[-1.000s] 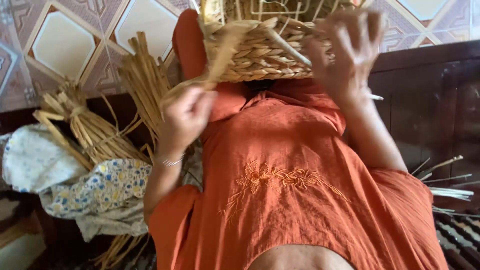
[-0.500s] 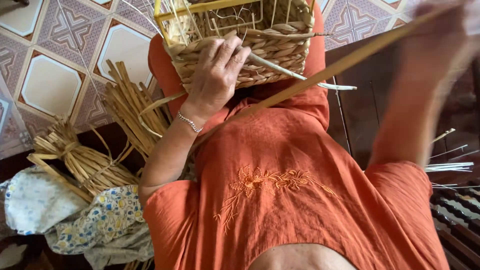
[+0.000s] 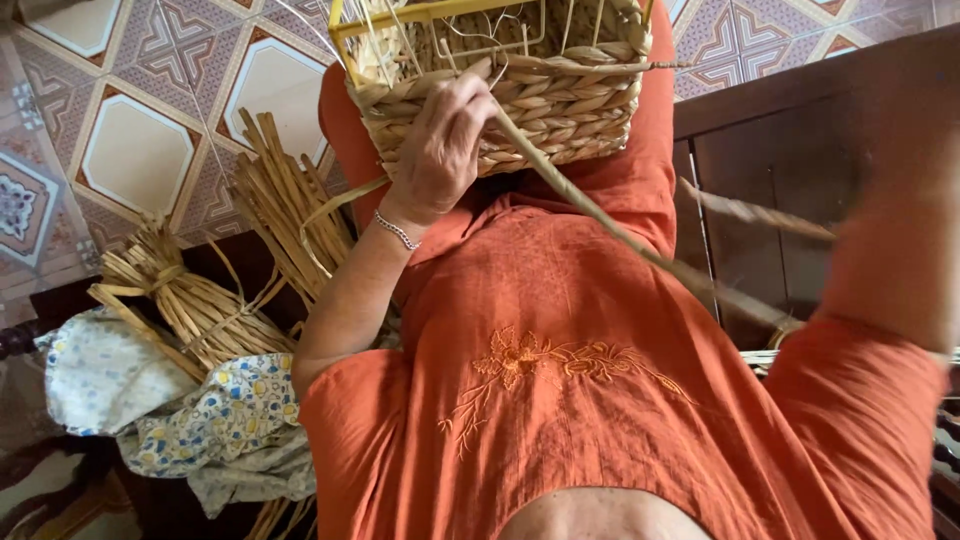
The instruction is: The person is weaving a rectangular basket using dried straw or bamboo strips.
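Note:
A half-woven straw basket built around a yellow wire frame rests on my lap, against my orange dress. My left hand, with a thin bracelet at the wrist, presses on the basket's front wall, fingers curled over the weave where a long straw strand leaves it. That strand runs taut down to the right towards my right sleeve. My right arm is a motion blur at the right edge. The hand itself cannot be made out, nor its hold on the strand.
Bundles of dried straw lie on the patterned tile floor to my left. Flowered cloths are heaped beside them. Dark wooden furniture stands close on my right.
My left hand stayed on the basket's wall. My right arm swung down from the upper right, and the strand that pointed up and right now slants down to the right.

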